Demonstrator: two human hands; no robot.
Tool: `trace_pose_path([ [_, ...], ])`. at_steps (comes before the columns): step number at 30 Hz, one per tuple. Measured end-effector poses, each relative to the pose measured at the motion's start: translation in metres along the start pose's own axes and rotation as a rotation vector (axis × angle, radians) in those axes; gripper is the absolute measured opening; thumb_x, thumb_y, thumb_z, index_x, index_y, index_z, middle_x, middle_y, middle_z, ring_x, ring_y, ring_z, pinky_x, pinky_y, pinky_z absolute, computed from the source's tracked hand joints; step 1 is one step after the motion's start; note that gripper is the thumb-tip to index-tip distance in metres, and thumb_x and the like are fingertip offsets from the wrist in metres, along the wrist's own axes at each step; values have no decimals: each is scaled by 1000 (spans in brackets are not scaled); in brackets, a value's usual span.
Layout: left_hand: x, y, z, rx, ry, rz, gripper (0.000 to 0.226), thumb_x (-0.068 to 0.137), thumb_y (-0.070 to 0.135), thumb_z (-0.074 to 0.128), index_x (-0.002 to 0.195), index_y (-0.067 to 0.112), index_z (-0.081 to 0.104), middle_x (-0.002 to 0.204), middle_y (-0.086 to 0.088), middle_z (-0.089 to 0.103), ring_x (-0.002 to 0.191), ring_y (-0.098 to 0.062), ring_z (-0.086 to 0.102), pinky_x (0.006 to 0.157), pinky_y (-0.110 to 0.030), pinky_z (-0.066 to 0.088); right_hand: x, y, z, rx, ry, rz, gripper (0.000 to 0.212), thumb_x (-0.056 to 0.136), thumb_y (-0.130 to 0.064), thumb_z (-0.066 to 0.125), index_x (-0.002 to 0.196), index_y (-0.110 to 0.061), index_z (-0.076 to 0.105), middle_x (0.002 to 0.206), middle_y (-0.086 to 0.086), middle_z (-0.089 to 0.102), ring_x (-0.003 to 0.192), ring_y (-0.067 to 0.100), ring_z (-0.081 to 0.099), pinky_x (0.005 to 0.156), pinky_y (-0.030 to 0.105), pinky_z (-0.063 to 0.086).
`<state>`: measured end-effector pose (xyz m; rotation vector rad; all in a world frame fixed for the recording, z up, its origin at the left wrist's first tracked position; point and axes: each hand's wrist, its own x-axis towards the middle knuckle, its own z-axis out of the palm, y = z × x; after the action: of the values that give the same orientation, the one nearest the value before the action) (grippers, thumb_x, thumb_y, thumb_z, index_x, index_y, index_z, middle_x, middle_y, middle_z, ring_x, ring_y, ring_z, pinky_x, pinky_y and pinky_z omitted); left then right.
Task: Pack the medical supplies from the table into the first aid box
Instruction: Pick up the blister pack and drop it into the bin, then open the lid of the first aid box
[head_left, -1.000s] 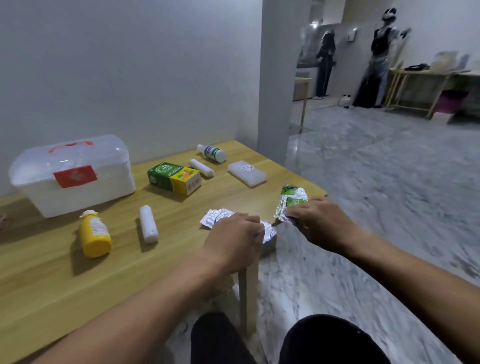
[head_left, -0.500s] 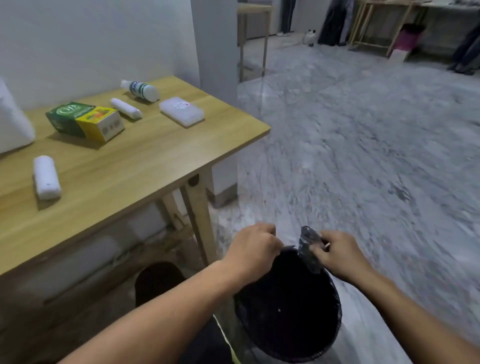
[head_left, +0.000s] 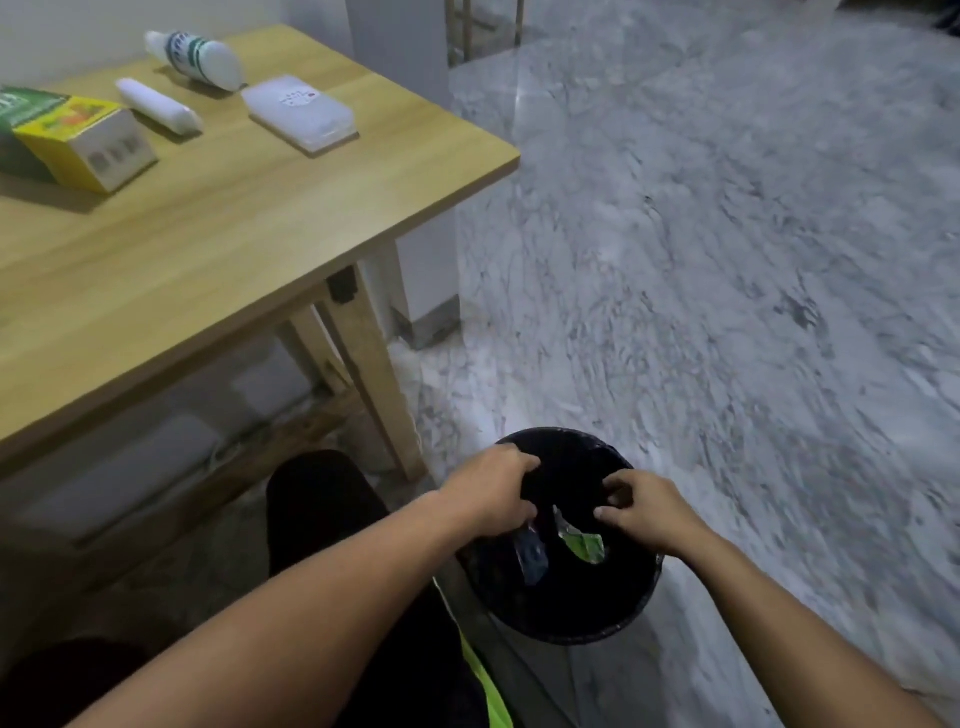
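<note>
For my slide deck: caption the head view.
Both hands, left hand and right hand, drop wrappers into a black bin beside the table.

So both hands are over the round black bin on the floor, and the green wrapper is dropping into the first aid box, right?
Not quite. The head view shows both hands, left and right, over the round black bin on the floor, but the green wrapper is dropping into that bin. No first aid box is in view.
</note>
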<state>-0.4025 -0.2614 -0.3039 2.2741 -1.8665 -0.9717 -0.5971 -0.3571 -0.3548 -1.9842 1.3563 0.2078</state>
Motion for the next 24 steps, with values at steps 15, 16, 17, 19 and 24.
trace_pose_path([
  [15,-87,-9,-244,-173,399,53,45,74,42,76,110,16,69,89,-4,74,70,-16,68,67,-33,58,-35,-246,-155,13,147,-618,54,71,-27,83,119,-12,63,105,6,70,89,15,70,86,37,57],
  [16,-100,-12,-259,-187,422,42,45,74,41,77,110,15,69,89,-7,74,69,-18,68,68,-35,59,-38,-266,-161,-6,147,-658,53,70,-26,83,117,-11,64,105,7,71,89,15,70,86,37,57],
  [17,-112,-17,-273,-181,450,25,45,74,41,78,109,15,69,90,-8,74,71,-19,68,68,-36,59,-41,-286,-165,-34,148,-688,52,70,-26,83,116,-12,65,105,7,71,89,16,70,86,38,57],
  [19,-136,-32,-294,-118,514,-38,45,73,42,78,109,17,69,96,-4,73,79,-18,68,73,-34,56,-45,-326,-169,-96,159,-743,52,69,-28,84,116,-15,65,103,4,72,90,17,69,87,39,56],
  [24,-196,-93,-331,20,599,-265,47,68,44,80,108,19,71,104,1,72,94,-19,65,78,-28,48,-50,-419,-158,-214,176,-874,51,69,-28,83,116,-20,65,103,-2,71,88,13,68,78,31,57],
])
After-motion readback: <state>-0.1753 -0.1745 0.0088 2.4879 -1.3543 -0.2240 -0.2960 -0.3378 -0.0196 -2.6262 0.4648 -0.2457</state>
